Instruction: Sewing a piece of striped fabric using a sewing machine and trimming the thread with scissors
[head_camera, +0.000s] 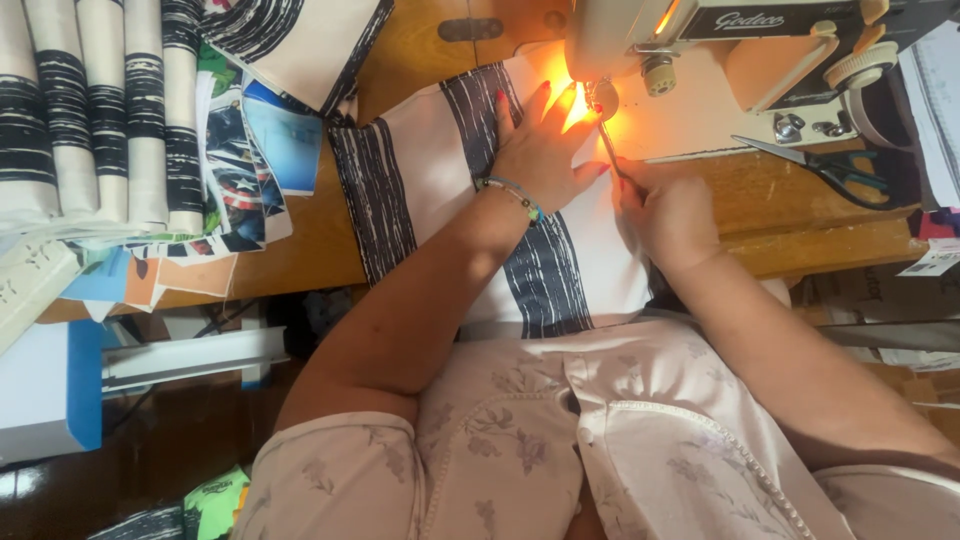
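A white fabric piece with black brushed stripes (420, 180) lies on the wooden sewing table (300, 250), running under the needle of a cream sewing machine (700, 40). My left hand (540, 150) rests flat on the fabric just left of the lit needle area, fingers spread; a beaded bracelet circles its wrist. My right hand (670, 215) is closed at the fabric's right edge and grips a thin metal tool (608, 140) that points up toward the presser foot. The machine lamp casts an orange glow over my fingers.
Folded striped fabric pieces (90, 110) stack at the far left, above several printed colourful pieces (240, 160). Another striped piece (300, 40) lies at top centre. Black-handled scissors (830, 165) rest on the table to the right. A white and blue box (50, 390) stands low left.
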